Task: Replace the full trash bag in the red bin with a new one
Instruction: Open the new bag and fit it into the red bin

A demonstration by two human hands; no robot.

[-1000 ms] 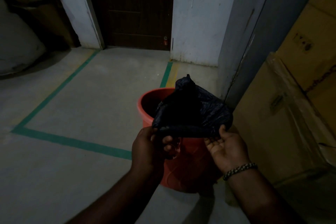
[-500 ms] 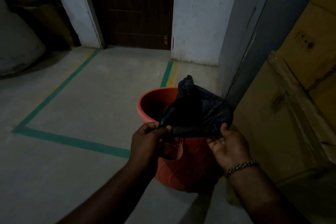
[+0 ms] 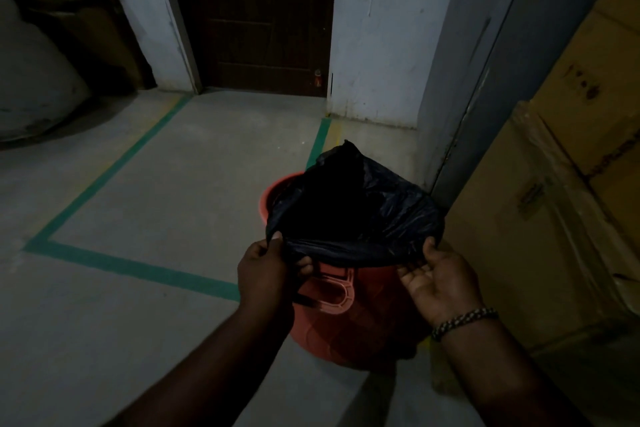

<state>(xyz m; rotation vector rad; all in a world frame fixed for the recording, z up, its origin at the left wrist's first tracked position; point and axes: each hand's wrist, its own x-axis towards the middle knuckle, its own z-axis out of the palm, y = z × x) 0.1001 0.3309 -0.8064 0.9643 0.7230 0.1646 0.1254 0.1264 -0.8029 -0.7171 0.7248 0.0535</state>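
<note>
Both grips pinch the crinkled black plastic trash bag [image 3: 356,215], left hand [image 3: 265,274] and right hand [image 3: 440,282], stretched above the round red plastic bin [image 3: 332,315]. Fitting over the rim remains.

Dim concrete floor [image 3: 145,305] carrying green tape lines [image 3: 131,267]. Dark door [image 3: 256,17] standing shut at far wall. Cardboard boxes [image 3: 554,218] stacking up at right. Pale bulk [image 3: 31,87] sitting far left, possibly a sack.
</note>
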